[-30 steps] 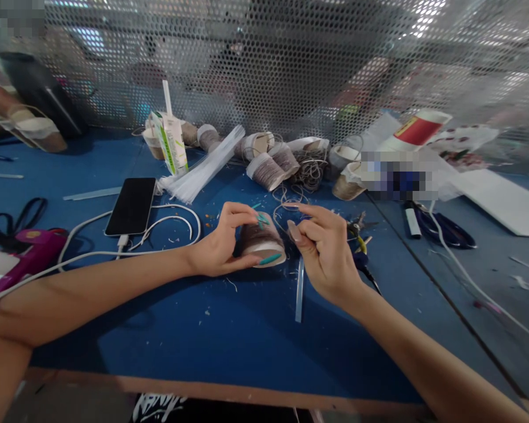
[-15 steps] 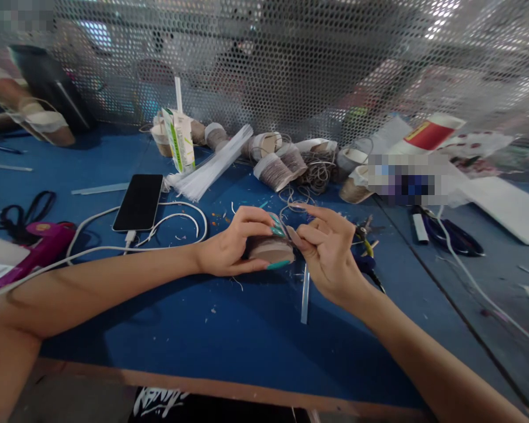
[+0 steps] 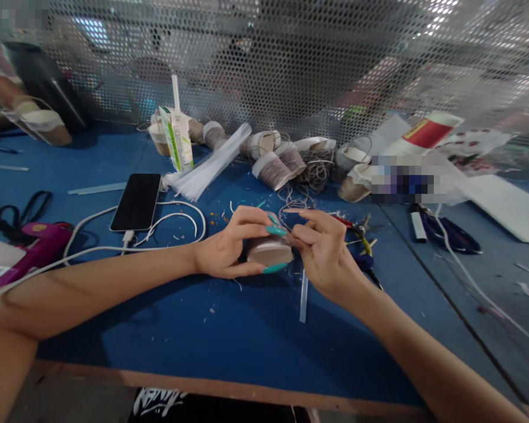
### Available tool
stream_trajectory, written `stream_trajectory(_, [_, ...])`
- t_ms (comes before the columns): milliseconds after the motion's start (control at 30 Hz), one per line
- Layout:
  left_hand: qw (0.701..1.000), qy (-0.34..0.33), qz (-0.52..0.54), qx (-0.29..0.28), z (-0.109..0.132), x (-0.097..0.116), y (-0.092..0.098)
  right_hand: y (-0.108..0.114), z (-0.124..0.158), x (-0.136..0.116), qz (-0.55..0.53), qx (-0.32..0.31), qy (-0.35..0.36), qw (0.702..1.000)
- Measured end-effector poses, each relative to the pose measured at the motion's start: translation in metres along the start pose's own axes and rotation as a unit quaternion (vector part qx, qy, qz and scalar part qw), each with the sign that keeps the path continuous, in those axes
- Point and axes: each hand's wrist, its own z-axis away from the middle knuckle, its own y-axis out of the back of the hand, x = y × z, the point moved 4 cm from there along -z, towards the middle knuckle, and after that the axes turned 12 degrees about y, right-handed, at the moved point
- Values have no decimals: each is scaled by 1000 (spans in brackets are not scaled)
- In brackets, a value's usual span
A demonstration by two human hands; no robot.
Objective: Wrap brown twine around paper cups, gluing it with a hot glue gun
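Note:
My left hand [image 3: 227,247], with long teal nails, is closed around a small cup [image 3: 271,252] wrapped in grey-brown cord. The cup lies tilted, its flat pale end facing me, with the thumb below and fingers above. My right hand [image 3: 326,249] is at the cup's right edge, thumb and fingers pinched on the thin cord [image 3: 286,202] that loops back across the table; its index finger points out to the left. The pinch itself is partly hidden. Under the right hand, a clear glue stick [image 3: 304,299] lies on the blue table [image 3: 180,341].
Several cord-wrapped cups [image 3: 273,170] and a tangle of cord [image 3: 315,170] line the mesh partition [image 3: 247,70]. White strips [image 3: 211,164], a drink carton [image 3: 176,141] and a cabled phone [image 3: 136,201] stand left. A magenta glue gun [image 3: 39,249] lies far left; pliers [image 3: 364,235] lie right.
The cup has turned slightly so its flat end shows more. My right fingers have shifted a little along its upper right edge. The left hand keeps its hold.

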Motion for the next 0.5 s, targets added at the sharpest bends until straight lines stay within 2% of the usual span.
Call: stream_trajectory(500, [998,-5,-59,-21,-2,3,-1,-3,-3,-2,17,-10,-12,1000])
